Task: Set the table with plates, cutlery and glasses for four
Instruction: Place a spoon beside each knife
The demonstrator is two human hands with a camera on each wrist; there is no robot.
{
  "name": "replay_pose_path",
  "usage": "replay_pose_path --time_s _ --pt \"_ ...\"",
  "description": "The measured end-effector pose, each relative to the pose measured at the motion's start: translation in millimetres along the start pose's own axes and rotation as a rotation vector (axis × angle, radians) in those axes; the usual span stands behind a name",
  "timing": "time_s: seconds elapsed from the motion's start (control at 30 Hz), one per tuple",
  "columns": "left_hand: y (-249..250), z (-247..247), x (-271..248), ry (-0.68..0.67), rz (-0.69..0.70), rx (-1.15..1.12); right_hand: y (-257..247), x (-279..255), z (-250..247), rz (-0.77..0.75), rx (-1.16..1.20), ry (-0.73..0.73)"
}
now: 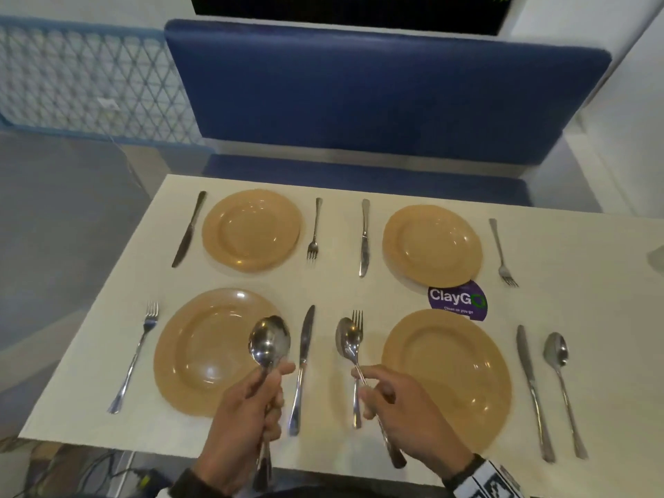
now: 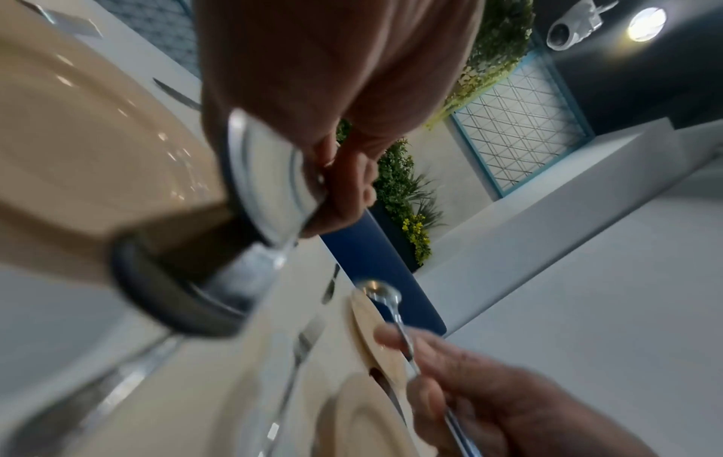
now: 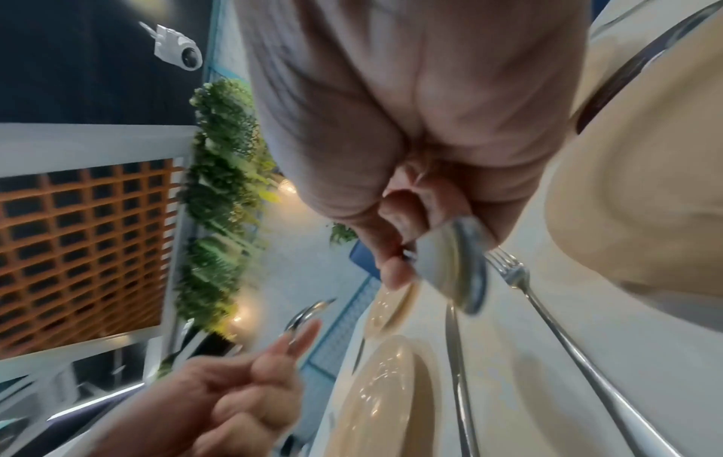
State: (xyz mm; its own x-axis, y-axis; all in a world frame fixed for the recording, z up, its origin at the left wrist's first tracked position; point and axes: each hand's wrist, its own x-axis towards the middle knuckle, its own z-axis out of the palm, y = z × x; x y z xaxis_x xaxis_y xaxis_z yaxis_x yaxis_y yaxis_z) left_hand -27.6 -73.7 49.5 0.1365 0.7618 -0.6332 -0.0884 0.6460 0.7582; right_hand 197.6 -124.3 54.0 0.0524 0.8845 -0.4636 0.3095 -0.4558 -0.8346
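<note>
The head view looks steeply down from above the near edge of the table (image 1: 359, 292) toward the blue bench (image 1: 377, 102), while both wrist views sit low and close over that table, tilted sideways, sharing its near plates and cutlery.

Four plates (image 1: 251, 230) are counted, two far, two near. Four knives (image 1: 189, 228), one per plate. Four forks (image 1: 314, 228), one per plate. At least three spoons: one on the table (image 1: 560, 382) near right, the rest held (image 1: 269, 341). One sticker (image 1: 458, 301).
</note>
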Motion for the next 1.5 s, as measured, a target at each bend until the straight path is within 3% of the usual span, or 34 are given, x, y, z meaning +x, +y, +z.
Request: replay_pose_path --time_s 0.2,0.4,0.77,1.5 --pt "39 -96 19 -0.071 -0.02 0.146 5 32 53 0.139 -0.087 0.268" --pt "63 -137 20 -0.127 0.023 0.223 25 79 108 0.249 -0.3 0.51" --pt "72 -162 23 -0.136 0.048 0.227 34 96 129 0.312 -0.459 0.514" --pt "73 -174 32 -0.101 0.055 0.194 45 105 133 0.306 -0.401 0.592"
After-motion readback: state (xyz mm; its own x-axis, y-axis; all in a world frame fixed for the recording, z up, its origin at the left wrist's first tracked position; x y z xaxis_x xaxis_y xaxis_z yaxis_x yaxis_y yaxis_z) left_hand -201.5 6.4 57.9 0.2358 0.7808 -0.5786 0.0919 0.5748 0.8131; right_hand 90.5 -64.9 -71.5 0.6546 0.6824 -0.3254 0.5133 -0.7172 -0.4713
